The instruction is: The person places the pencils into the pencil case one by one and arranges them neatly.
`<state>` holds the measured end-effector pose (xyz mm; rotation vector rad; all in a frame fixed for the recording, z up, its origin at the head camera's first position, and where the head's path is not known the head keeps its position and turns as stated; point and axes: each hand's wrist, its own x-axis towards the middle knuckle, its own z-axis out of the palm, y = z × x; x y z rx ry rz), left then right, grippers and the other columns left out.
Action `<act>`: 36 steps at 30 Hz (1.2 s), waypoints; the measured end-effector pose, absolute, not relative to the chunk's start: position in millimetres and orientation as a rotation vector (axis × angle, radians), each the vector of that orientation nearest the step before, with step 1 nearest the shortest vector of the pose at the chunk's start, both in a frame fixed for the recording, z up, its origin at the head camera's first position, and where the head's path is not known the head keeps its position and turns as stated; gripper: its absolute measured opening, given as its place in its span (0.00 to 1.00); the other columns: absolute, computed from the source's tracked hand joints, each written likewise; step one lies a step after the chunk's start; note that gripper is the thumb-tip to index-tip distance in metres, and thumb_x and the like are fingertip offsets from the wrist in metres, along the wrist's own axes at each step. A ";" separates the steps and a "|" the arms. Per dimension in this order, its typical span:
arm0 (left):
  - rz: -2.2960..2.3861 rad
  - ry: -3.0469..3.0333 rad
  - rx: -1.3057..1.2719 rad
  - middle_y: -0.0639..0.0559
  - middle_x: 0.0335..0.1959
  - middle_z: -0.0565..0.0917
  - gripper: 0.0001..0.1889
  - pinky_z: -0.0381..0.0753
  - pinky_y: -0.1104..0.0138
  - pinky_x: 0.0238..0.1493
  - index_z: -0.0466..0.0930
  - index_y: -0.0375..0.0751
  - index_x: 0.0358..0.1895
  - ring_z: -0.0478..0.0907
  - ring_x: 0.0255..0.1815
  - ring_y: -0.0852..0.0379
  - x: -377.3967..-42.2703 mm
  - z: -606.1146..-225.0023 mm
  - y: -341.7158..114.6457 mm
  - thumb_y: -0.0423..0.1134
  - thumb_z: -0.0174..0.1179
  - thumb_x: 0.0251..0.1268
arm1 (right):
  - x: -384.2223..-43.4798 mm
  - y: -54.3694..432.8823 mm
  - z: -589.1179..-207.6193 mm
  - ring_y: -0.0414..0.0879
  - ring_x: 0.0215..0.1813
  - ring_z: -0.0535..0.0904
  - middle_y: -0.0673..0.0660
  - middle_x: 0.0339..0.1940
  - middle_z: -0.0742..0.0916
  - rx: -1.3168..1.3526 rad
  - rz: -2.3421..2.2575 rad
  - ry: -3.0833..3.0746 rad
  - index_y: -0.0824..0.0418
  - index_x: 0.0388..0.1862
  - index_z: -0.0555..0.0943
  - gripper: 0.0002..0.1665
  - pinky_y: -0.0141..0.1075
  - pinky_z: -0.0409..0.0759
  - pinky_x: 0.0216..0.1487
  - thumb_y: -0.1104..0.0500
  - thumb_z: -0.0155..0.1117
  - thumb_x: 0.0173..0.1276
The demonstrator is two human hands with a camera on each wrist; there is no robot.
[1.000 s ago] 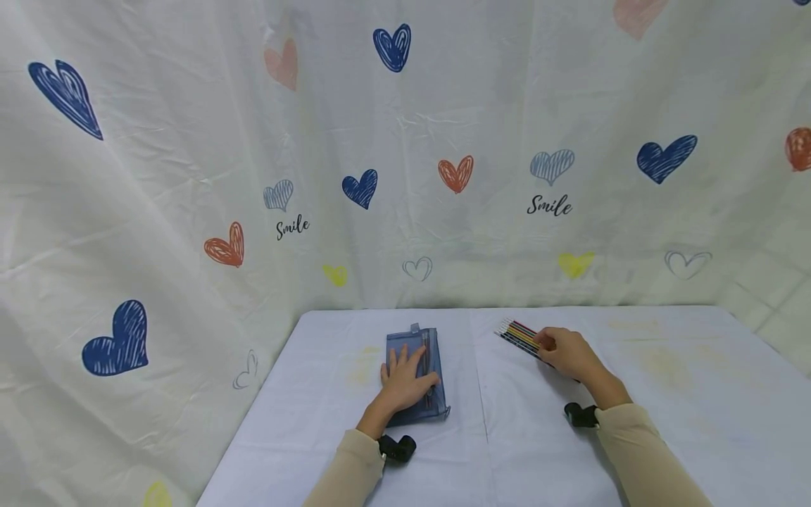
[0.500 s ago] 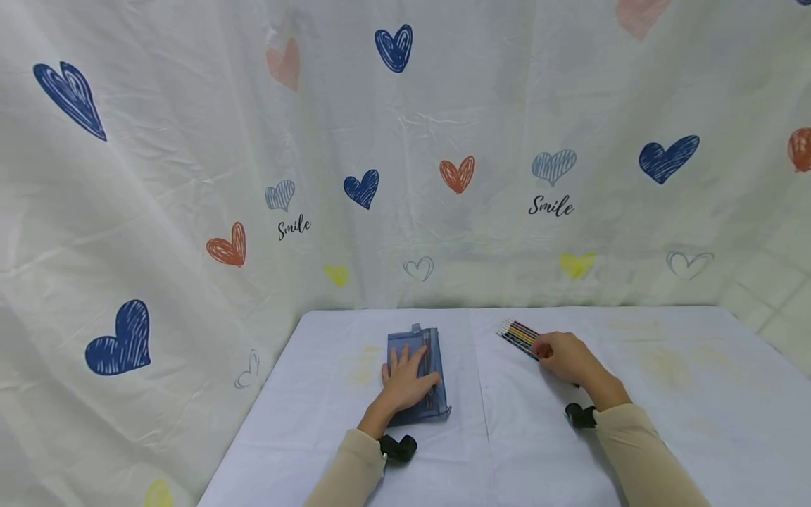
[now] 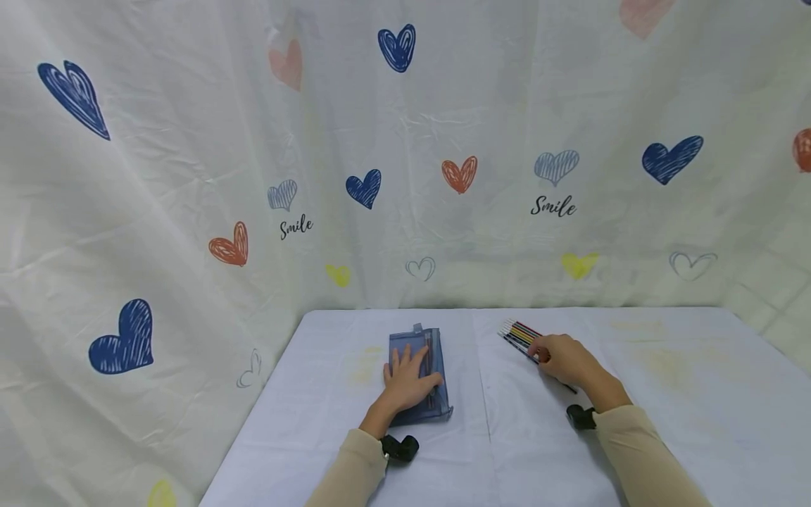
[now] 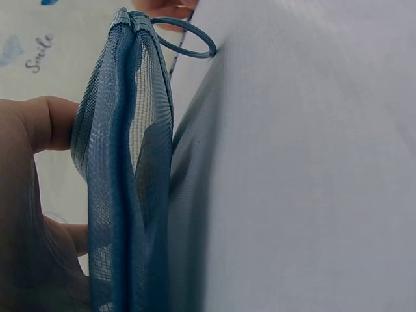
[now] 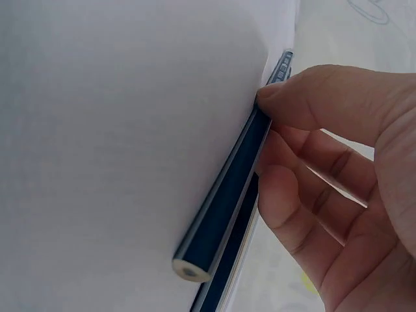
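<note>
A blue mesh zip pencil case (image 3: 437,362) lies flat on the white-covered table, left of centre. My left hand (image 3: 404,384) rests on top of it with fingers spread. In the left wrist view the zipped edge of the case (image 4: 123,188) and its loop stand close beside the left fingers. To the right, several pencils (image 3: 521,334) with differently coloured bodies lie side by side on a slant. My right hand (image 3: 569,362) is at their near ends. In the right wrist view, thumb and finger pinch a dark blue pencil (image 5: 224,195), with another dark pencil just beneath it.
The white tablecloth (image 3: 481,451) has faint yellow marks at both sides. Behind the table hangs a pale curtain (image 3: 494,239) printed with hearts and "Smile". A small black camera sits on each wrist.
My right hand has shifted slightly left and toward me along the pencils, and a dark pencil end now shows below it. The left hand stays on the pencil case.
</note>
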<state>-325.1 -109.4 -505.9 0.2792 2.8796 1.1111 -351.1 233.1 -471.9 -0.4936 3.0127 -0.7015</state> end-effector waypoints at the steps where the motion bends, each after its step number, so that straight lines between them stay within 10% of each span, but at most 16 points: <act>1: 1.113 2.879 0.281 0.34 0.84 0.50 0.44 0.32 0.30 0.77 0.61 0.50 0.80 0.33 0.85 0.30 -325.4 -506.1 -109.0 0.59 0.57 0.59 | -351.3 233.5 -472.2 0.44 0.29 0.72 0.50 0.27 0.80 -0.496 -0.700 3.012 0.61 0.45 0.86 0.15 0.37 0.71 0.31 0.70 0.63 0.61; 36: 1.096 2.893 0.290 0.35 0.84 0.50 0.45 0.34 0.29 0.76 0.62 0.50 0.80 0.34 0.85 0.29 -325.0 -506.6 -109.2 0.60 0.57 0.58 | -351.2 232.9 -472.3 0.45 0.29 0.75 0.51 0.28 0.83 -0.485 -0.594 3.015 0.59 0.42 0.82 0.16 0.38 0.73 0.30 0.68 0.70 0.54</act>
